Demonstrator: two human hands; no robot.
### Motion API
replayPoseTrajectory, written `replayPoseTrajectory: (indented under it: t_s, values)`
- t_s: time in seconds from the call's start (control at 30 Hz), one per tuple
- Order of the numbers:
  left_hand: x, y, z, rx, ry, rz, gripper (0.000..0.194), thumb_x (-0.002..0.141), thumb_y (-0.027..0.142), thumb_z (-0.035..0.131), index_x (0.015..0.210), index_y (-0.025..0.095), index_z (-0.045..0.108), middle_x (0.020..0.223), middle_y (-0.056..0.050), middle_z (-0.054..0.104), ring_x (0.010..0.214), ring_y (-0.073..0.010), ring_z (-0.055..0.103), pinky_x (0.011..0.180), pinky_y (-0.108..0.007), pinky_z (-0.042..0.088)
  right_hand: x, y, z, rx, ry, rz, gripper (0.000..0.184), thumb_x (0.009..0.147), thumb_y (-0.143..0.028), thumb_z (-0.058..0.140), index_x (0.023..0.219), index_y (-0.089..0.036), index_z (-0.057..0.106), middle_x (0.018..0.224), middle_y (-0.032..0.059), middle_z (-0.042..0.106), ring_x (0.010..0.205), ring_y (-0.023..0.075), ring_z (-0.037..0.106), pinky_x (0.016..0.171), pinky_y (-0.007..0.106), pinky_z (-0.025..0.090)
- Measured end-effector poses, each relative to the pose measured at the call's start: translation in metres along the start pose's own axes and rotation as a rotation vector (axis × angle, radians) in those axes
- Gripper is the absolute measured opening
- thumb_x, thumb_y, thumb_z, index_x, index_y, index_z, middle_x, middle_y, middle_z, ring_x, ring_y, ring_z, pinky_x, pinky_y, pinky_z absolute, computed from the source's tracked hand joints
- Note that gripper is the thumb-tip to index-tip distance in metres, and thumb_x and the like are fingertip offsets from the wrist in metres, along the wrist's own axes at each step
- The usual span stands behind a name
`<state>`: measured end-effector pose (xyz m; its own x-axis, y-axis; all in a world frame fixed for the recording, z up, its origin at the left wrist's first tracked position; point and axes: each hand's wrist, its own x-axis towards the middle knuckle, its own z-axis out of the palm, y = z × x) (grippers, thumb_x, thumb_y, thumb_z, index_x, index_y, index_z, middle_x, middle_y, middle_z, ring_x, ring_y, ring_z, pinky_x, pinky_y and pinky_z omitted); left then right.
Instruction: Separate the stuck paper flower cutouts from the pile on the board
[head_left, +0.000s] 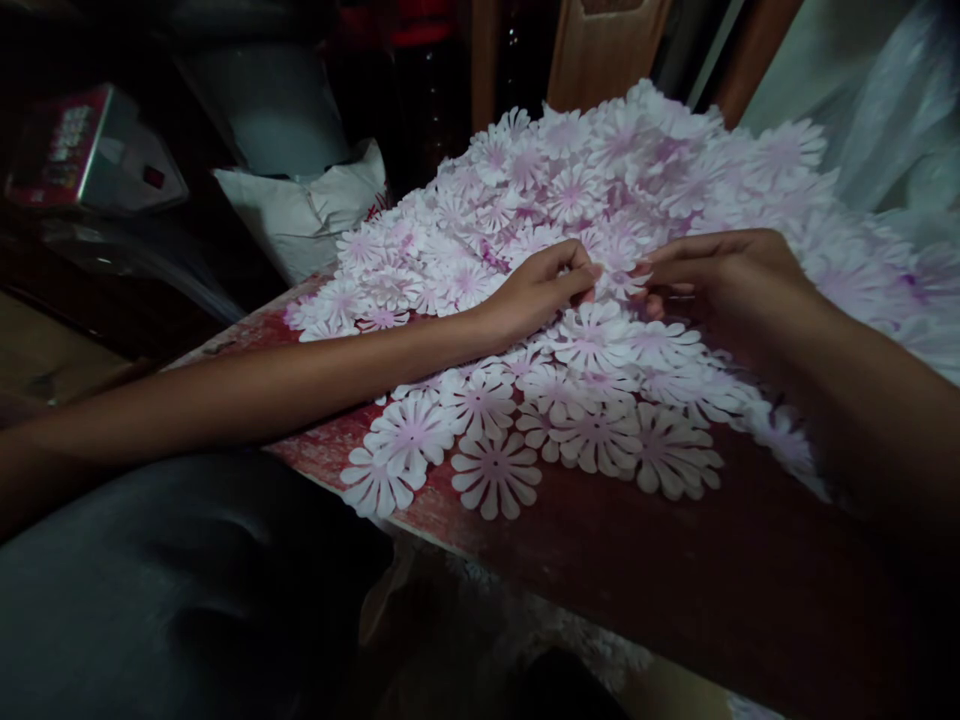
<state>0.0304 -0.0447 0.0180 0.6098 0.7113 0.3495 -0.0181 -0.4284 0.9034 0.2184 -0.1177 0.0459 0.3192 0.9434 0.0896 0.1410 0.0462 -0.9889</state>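
Between my two hands is a white fabric flower cutout (621,283) with a pale purple centre. My left hand (546,282) reaches in from the left and pinches one edge of it, fingers curled. On the opposite edge, the fingertips of my right hand (724,268) close on the same cutout. Both hands are over a large heap of similar flower cutouts (570,190). Nearer to me, several loose cutouts lie flat, among them a single flower (496,474) close to the table edge.
The heap covers much of a worn red table (600,555). Behind it stand a white bag (300,220), a grey container (262,110) and a wooden chair back (604,50). Clear plastic (900,110) hangs at the right. More cutouts (555,630) lie below the table.
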Motion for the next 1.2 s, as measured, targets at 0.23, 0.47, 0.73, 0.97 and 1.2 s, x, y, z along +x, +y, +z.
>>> replayPoseTrajectory:
  t_s: [0.23,0.47,0.73,0.97,1.2]
  values:
    - [0.000,0.000,0.000,0.019,-0.002,-0.005,0.029,0.108,0.024,0.057,0.080,0.020,0.051,0.084,-0.002,0.065,0.087,-0.0134,0.058,0.095,-0.032,0.049,0.003,0.003,-0.002,-0.026,-0.005,-0.009,0.010,0.067,-0.011,0.084,0.076,-0.015,0.081,0.065,0.0088,0.066,0.059,0.0153,0.062,0.060,0.030,0.054]
    - [0.000,0.003,0.001,0.030,-0.012,-0.026,0.027,0.105,0.021,0.056,0.079,0.020,0.051,0.084,-0.002,0.064,0.086,-0.0118,0.056,0.092,-0.029,0.047,0.006,0.005,-0.004,-0.013,0.002,0.004,0.009,0.067,-0.010,0.083,0.071,-0.015,0.076,0.064,0.0071,0.066,0.059,0.0150,0.064,0.062,0.029,0.055]
    - [-0.002,0.004,0.002,-0.021,0.016,-0.047,0.030,0.105,0.017,0.055,0.077,0.020,0.048,0.081,-0.001,0.061,0.082,-0.0100,0.053,0.089,-0.029,0.044,0.001,0.005,0.001,-0.053,-0.028,0.017,0.010,0.066,-0.013,0.084,0.072,-0.016,0.077,0.070,0.0089,0.069,0.065,0.0166,0.065,0.063,0.030,0.053]
    - [-0.002,0.002,0.000,-0.054,0.031,-0.073,0.031,0.103,0.020,0.060,0.074,0.020,0.049,0.077,0.000,0.060,0.078,-0.0096,0.053,0.086,-0.030,0.045,0.000,0.006,0.006,-0.111,-0.088,0.064,0.006,0.066,-0.013,0.082,0.068,-0.017,0.078,0.077,0.0107,0.072,0.070,0.0153,0.062,0.065,0.029,0.054]
    - [-0.002,0.001,-0.001,-0.034,0.036,-0.086,0.030,0.101,0.022,0.062,0.074,0.020,0.050,0.078,0.000,0.061,0.077,-0.0097,0.053,0.082,-0.027,0.045,0.003,0.010,0.002,-0.110,-0.129,0.076,0.008,0.063,-0.012,0.082,0.069,-0.016,0.079,0.079,0.0099,0.075,0.071,0.0130,0.063,0.062,0.023,0.050]
